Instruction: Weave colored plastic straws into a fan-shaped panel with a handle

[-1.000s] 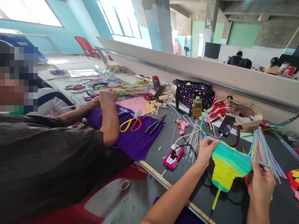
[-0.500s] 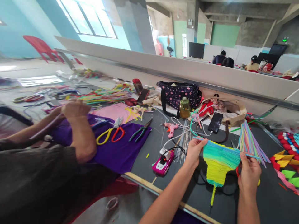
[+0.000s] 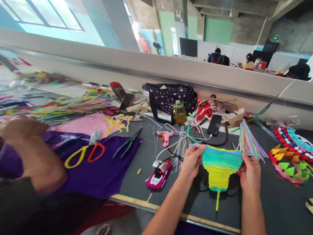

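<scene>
Between my two hands hangs a craft piece of pipe cleaners (image 3: 221,166), blue on top, then green and yellow, narrowing to a thin yellow stem at the bottom. My left hand (image 3: 193,160) pinches the end of its blue top edge on the left. On the other side, the fingers of my right hand (image 3: 250,173) close on the right end of that edge. Red scissor handles show partly behind my right hand. A fan of loose pastel pipe cleaners (image 3: 251,140) lies just beyond it. Thin clear sticks (image 3: 181,147) lie past my left hand.
A pink glue gun (image 3: 166,137), a magenta car-shaped power strip (image 3: 160,176) and a phone (image 3: 214,125) lie on the dark table. Scissors (image 3: 84,151) and pliers (image 3: 128,143) rest on purple cloth beside a co-worker's arm (image 3: 36,160). A bottle (image 3: 179,112) stands behind.
The view has turned to the right, so everything sits further left. Both hands still hold the pipe-cleaner piece stretched by its top edge. The co-worker's arm now shows less.
</scene>
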`<act>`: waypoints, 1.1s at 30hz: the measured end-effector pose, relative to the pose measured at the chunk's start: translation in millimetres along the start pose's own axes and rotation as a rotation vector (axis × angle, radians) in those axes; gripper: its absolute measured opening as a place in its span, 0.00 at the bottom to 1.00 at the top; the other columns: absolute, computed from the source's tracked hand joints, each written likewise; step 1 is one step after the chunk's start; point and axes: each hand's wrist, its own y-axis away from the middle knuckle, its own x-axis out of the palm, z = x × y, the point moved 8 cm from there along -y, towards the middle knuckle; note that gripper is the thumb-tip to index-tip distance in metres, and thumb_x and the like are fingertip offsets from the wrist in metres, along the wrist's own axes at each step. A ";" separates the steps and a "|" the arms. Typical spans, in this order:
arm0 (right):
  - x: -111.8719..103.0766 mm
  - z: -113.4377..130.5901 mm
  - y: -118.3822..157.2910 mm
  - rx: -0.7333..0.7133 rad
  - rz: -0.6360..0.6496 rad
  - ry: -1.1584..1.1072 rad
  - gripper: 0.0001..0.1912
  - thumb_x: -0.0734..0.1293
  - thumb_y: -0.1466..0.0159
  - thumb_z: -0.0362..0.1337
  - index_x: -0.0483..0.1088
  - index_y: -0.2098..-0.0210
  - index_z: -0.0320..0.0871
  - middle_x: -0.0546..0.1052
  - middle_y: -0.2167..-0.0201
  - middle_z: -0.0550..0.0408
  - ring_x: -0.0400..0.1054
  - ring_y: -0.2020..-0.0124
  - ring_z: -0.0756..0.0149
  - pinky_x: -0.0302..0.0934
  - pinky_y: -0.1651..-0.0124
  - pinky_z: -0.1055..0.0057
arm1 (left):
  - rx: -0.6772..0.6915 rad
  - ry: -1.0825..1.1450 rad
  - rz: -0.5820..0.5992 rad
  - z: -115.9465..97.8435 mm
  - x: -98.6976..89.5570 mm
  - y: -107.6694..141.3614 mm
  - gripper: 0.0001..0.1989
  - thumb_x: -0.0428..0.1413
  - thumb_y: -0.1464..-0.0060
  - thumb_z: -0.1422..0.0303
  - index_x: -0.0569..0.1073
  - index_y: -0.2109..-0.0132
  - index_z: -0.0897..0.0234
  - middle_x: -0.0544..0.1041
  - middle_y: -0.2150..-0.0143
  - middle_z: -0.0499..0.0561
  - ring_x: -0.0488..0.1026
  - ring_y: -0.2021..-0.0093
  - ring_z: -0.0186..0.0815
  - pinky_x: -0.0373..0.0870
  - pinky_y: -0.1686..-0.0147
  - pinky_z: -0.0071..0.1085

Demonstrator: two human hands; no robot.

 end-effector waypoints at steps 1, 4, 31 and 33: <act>0.9 -0.7 -0.3 0.006 0.013 -0.012 0.17 0.77 0.54 0.42 0.68 0.73 0.41 0.69 0.83 0.65 0.60 0.85 0.75 0.53 0.84 0.78 | -0.002 -0.001 0.007 -0.1 0.5 0.2 0.17 0.72 0.66 0.64 0.75 0.71 0.67 0.79 0.75 0.50 0.74 0.76 0.31 0.70 0.73 0.25; 3.6 -3.2 0.2 0.030 0.046 -0.058 0.17 0.77 0.54 0.42 0.68 0.72 0.42 0.74 0.78 0.61 0.69 0.78 0.70 0.63 0.77 0.74 | -0.004 0.001 0.024 -0.5 2.6 1.7 0.17 0.71 0.64 0.64 0.75 0.70 0.68 0.81 0.71 0.52 0.76 0.73 0.33 0.71 0.71 0.26; -2.7 0.5 -0.5 -0.179 -0.044 0.033 0.16 0.75 0.49 0.43 0.69 0.68 0.40 0.75 0.71 0.58 0.71 0.71 0.67 0.69 0.65 0.68 | -0.040 0.086 0.016 7.2 2.7 4.7 0.18 0.72 0.65 0.65 0.71 0.71 0.67 0.82 0.63 0.56 0.79 0.64 0.41 0.75 0.64 0.32; -1.8 -0.8 -1.0 -0.181 -0.035 0.029 0.16 0.74 0.50 0.43 0.69 0.67 0.41 0.75 0.71 0.58 0.72 0.70 0.67 0.69 0.64 0.67 | -0.039 0.085 0.012 7.8 1.2 3.9 0.18 0.72 0.65 0.65 0.71 0.72 0.67 0.82 0.63 0.56 0.79 0.65 0.40 0.75 0.65 0.31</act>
